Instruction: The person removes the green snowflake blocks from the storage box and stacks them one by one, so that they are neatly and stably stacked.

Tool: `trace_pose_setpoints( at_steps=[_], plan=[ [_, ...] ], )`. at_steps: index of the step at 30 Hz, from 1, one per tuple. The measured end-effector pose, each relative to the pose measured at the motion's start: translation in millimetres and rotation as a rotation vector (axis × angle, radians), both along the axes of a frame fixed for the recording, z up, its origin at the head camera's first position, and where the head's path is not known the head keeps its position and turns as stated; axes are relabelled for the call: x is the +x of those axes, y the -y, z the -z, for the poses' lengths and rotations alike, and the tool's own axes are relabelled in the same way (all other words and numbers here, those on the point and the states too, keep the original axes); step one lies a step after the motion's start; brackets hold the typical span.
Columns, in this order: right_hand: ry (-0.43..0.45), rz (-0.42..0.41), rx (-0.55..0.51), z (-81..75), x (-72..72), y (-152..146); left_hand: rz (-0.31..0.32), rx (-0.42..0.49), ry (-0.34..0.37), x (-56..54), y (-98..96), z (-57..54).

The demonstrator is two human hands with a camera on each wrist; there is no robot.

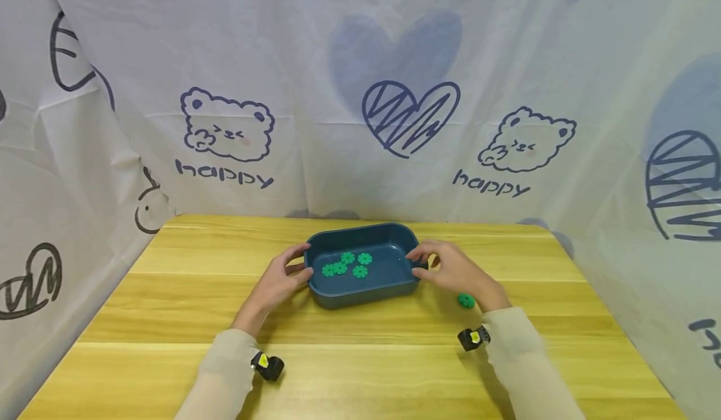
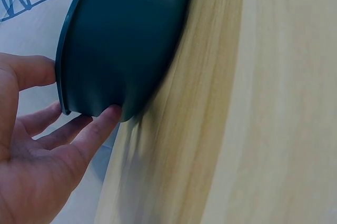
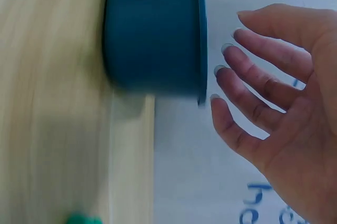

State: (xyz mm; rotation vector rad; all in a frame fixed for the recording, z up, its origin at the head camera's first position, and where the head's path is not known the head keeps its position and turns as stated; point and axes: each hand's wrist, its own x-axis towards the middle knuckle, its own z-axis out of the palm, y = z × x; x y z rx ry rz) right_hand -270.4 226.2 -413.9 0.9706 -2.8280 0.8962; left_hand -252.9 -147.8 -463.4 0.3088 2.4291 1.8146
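A dark blue-green plastic box (image 1: 368, 297) stands on the table, with several green notched plastic discs (image 1: 360, 271) lying inside, mostly in its left half. My left hand (image 1: 280, 277) grips the box's left end; in the left wrist view the thumb meets the rim and a finger touches the end wall. At the opposite end is my right hand (image 1: 450, 270), its fingers spread and softly bent. The right wrist view shows a gap between those fingertips (image 3: 221, 71) and the box (image 3: 152, 34). Another green disc (image 1: 465, 300) lies on the table beside the right wrist.
The wooden table (image 1: 360, 357) reaches back to a hanging white cloth (image 1: 338, 176) printed with bears and hearts. More of that cloth hangs at both sides. Each wrist carries a small black camera, such as the left one (image 1: 269, 367).
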Motion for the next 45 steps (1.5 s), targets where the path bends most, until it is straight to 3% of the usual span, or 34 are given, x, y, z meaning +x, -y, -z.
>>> trace_pose_setpoints(
  at_steps=[8, 22, 32, 45],
  plan=[
    [0.046, -0.047, 0.006, 9.3, -15.5, 40, -0.001, 0.026, -0.001, 0.1, 0.6, 3.5],
    [0.101, -0.092, 0.108, 30.4, -37.9, 90, 0.011, 0.024, -0.005, 0.0, 0.2, 1.0],
    [0.161, -0.086, 0.147, 40.6, -48.9, 99, 0.006, 0.029, -0.002, -0.1, 1.1, 2.0],
    [0.138, -0.117, 0.157, 39.8, -53.1, 101, 0.007, 0.031, 0.007, -0.9, -1.3, -0.6]
  ],
)
